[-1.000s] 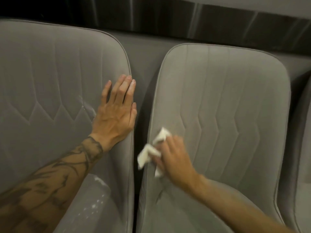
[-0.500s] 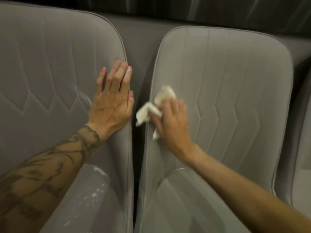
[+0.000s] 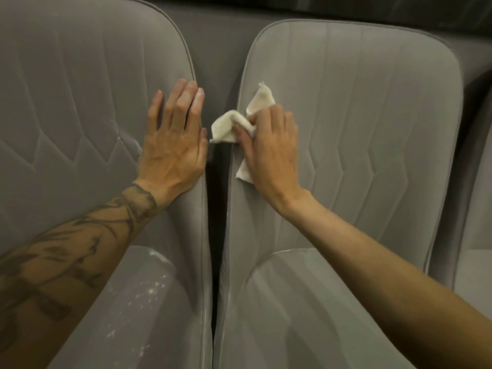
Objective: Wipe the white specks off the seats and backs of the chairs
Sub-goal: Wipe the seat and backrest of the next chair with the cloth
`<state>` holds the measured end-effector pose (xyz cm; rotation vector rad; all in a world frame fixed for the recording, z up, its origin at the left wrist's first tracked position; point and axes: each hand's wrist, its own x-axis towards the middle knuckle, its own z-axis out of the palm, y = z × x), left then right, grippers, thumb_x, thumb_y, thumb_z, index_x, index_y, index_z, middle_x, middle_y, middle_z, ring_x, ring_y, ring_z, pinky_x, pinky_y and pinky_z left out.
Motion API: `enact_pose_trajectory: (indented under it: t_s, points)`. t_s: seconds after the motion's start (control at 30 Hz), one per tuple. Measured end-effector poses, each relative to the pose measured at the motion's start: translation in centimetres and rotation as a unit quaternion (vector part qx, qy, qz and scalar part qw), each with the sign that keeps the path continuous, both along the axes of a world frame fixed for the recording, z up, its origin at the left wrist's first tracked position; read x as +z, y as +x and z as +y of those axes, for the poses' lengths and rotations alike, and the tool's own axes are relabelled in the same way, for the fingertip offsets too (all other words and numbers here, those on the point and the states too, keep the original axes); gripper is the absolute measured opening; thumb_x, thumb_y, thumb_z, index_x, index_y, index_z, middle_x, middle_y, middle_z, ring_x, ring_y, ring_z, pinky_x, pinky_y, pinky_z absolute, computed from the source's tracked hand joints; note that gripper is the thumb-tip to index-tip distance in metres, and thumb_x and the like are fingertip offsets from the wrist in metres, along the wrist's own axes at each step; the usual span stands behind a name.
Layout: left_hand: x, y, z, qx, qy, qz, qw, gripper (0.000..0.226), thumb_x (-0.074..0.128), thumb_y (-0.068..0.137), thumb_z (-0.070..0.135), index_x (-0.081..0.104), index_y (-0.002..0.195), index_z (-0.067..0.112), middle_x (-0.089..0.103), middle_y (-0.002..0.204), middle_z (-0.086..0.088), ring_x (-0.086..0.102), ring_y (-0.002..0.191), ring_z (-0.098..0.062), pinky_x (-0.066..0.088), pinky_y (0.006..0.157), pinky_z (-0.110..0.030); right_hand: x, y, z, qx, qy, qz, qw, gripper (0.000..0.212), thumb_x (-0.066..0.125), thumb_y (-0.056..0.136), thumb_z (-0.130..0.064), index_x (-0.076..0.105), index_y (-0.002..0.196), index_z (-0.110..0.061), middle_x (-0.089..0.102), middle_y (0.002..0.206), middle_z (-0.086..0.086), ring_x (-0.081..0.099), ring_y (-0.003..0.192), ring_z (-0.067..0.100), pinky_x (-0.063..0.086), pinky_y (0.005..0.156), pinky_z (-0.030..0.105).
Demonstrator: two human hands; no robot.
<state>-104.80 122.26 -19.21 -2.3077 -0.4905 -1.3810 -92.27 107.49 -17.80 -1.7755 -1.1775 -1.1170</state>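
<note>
Two grey chairs stand side by side with a dark gap between them. The left hand lies flat on the back of the left chair, near its edge at 3 o'clock. Its grip is spread, the fingers straight and pointing to 12 o'clock, and it pinches nothing.

The right hand presses a white cloth on the back of the right chair, near its edge at 9 o'clock. The grip is pressed together on the cloth, with the fingers bent over it. One corner of the cloth sticks out at 12 o'clock from the hand, one fold hangs over the gap at 9 o'clock, and one end shows under the hand at 7 o'clock.

White specks lie on the seat of the left chair, at 6 o'clock from the left hand. A white smear is on the back of this chair, just beside the left hand at 9 o'clock. The seat of the right chair has a thin pale line along its back edge.
</note>
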Motion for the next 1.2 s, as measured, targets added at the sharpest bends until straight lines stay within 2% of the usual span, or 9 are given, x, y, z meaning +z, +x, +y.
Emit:
enact_pose_trajectory:
  t_s: [0.17,0.3,0.43,0.6,0.77,0.9,1.03,1.1,1.2]
  points:
    - [0.0,0.0,-0.1,0.004,-0.004,0.008,1.0,0.065,0.043,0.103,0.026,0.023,0.161,0.004,0.029,0.165,-0.016,0.017,0.158,-0.029,0.012,0.128,-0.054,-10.4,-4.1,-6.0,0.108,-0.157,0.083,0.978,0.027,0.052,0.102,-0.035,0.059,0.098,-0.01,0.054,0.096,0.009,0.048,0.084,0.023,0.044,0.073,0.042]
    - [0.2,-0.2,-0.2,0.01,-0.012,0.026,1.0,0.065,0.039,0.105,0.03,0.02,0.162,0.005,0.027,0.165,-0.017,0.014,0.159,-0.029,0.01,0.129,-0.054,-16.3,-5.4,-10.9,0.163,-0.334,0.108,0.922,0.027,0.044,0.104,-0.042,0.054,0.102,-0.017,0.051,0.104,0.002,0.045,0.089,0.022,0.04,0.077,0.037]
    - [0.8,-0.7,-1.2,0.022,-0.03,0.053,0.998,0.065,0.036,0.106,0.03,0.018,0.162,0.003,0.026,0.165,-0.019,0.014,0.159,-0.031,0.008,0.129,-0.053,-17.7,-0.9,-14.4,0.031,-0.411,0.189,0.891,0.043,0.041,0.105,-0.042,0.05,0.135,-0.013,0.054,0.124,0.006,0.051,0.108,0.03,0.035,0.094,0.036]
    - [1.2,-3.3,-4.0,-0.025,-0.076,0.056,0.995,0.06,0.04,0.103,0.026,0.027,0.156,0.001,0.032,0.159,-0.021,0.028,0.151,-0.035,0.016,0.127,-0.052,-17.3,5.1,-15.3,-0.271,-0.358,0.339,0.826,0.041,0.035,0.106,-0.036,0.048,0.134,-0.008,0.051,0.135,0.011,0.05,0.119,0.034,0.042,0.097,0.042]
    - [-4.8,-9.5,-8.4,-0.089,-0.195,0.063,0.975,0.055,0.042,0.105,0.03,0.034,0.155,0.008,0.036,0.155,-0.015,0.038,0.144,-0.032,0.028,0.124,-0.045,-18.3,-0.7,-10.6,-0.123,-0.319,0.35,0.872,0.029,0.047,0.102,-0.02,0.062,0.115,0.002,0.061,0.123,0.024,0.056,0.118,0.038,0.041,0.1,0.043]
    - [-12.2,-12.8,-13.1,-0.077,-0.29,0.14,0.944,0.057,0.035,0.104,0.039,0.041,0.152,0.01,0.044,0.15,-0.012,0.045,0.139,-0.032,0.035,0.119,-0.045,-19.2,-3.9,-11.1,0.016,-0.364,0.329,0.871,0.029,0.05,0.101,-0.026,0.054,0.122,-0.006,0.059,0.123,0.013,0.056,0.113,0.032,0.043,0.098,0.041]
    - [-16.2,-13.6,-15.4,-0.066,-0.293,0.225,0.927,0.059,0.033,0.101,0.044,0.052,0.145,0.009,0.049,0.146,-0.008,0.051,0.133,-0.027,0.038,0.113,-0.04,-18.0,4.2,-17.5,-0.17,-0.415,0.28,0.849,0.045,0.047,0.102,-0.036,0.046,0.141,-0.013,0.051,0.14,0.009,0.049,0.124,0.031,0.036,0.104,0.038]
    - [-16.8,-13.5,-15.5,-0.052,-0.277,0.244,0.928,0.06,0.034,0.101,0.046,0.055,0.142,0.008,0.048,0.146,-0.01,0.051,0.131,-0.027,0.044,0.111,-0.044,-17.7,7.4,-21.1,-0.294,-0.384,0.289,0.826,0.042,0.047,0.101,-0.035,0.049,0.139,-0.017,0.055,0.134,0.009,0.053,0.118,0.033,0.043,0.096,0.041]
    - [-17.3,-13.3,-15.4,-0.047,-0.264,0.241,0.933,0.06,0.036,0.1,0.046,0.055,0.142,0.006,0.047,0.147,-0.013,0.051,0.132,-0.031,0.047,0.108,-0.048,-18.3,7.8,-21.2,-0.344,-0.343,0.289,0.825,0.029,0.043,0.103,-0.023,0.06,0.125,-0.014,0.063,0.119,0.011,0.06,0.105,0.035,0.046,0.088,0.042]
